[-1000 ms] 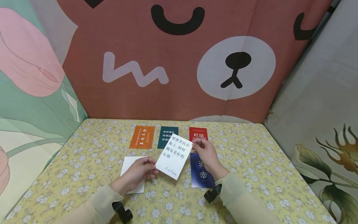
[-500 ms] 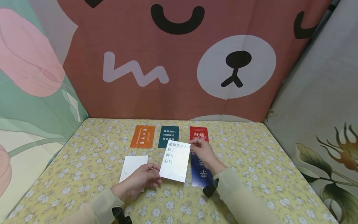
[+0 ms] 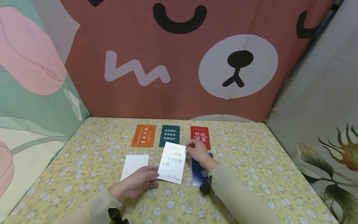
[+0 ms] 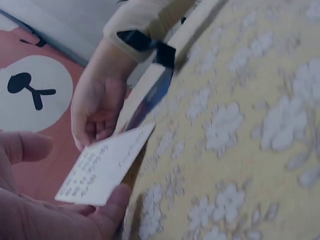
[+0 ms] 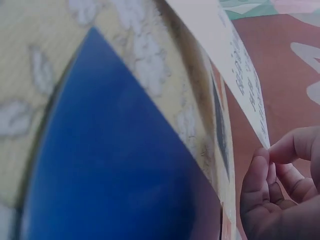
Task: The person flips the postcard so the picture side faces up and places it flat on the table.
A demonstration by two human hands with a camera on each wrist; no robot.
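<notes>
A white postcard with dark printed Chinese characters is held tilted above the table. Its upper right corner is pinched between the thumb and forefinger of my right hand; the right wrist view shows that pinch closely. At the lower left edge of the postcard, my left hand touches it. The left wrist view has the left thumb apart from the postcard, with the other fingers at its lower edge. Glare washes out some of the print.
Behind lie an orange card, a dark green card and a red card. A blue card lies partly under my right hand, and another white card under my left. Yellow floral cloth covers the table.
The postcard has swung to a more upright angle and shifted slightly lower. My right hand has moved a little left and down with it. My left hand stays by its lower left corner.
</notes>
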